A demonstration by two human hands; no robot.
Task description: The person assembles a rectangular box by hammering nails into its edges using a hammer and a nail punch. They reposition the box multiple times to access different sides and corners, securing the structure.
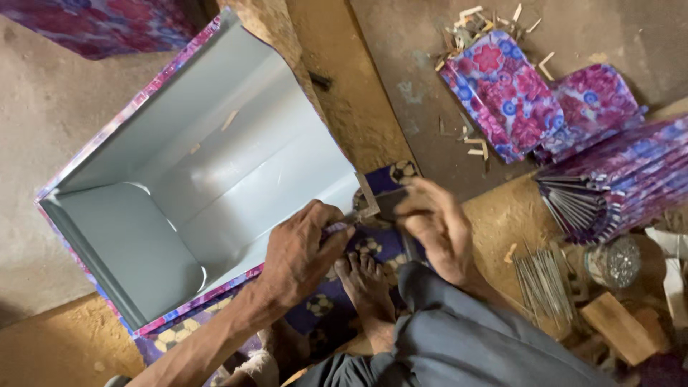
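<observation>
Floor: bare, dusty earthen ground, tan and grey, with a patterned cloth of dark blue with ball motifs under the person's foot.
Metal box: a large open trunk of thin sheet metal, smooth pale grey inside, floral purple-and-pink print outside; its near corner sits right at the fingertips of both hands.
Left hand: the left hand is curled closed, fingers pinching a small purple-banded tool or edge piece against the box rim; what exactly it holds is too small to tell.
Right hand: the right hand is bent down over a small angled metal piece, fingers folded around a dark object below it; the grip is mostly hidden.
Doing it well: judged from the pose, the corner needs to stay braced by the foot and steady under both thumbs, with fingertips kept off the sharp sheet edge.
Beyond the right fingers: stacked floral metal panels, two curved printed pieces, thin metal rods, a round glittering jar, wood scraps.
</observation>
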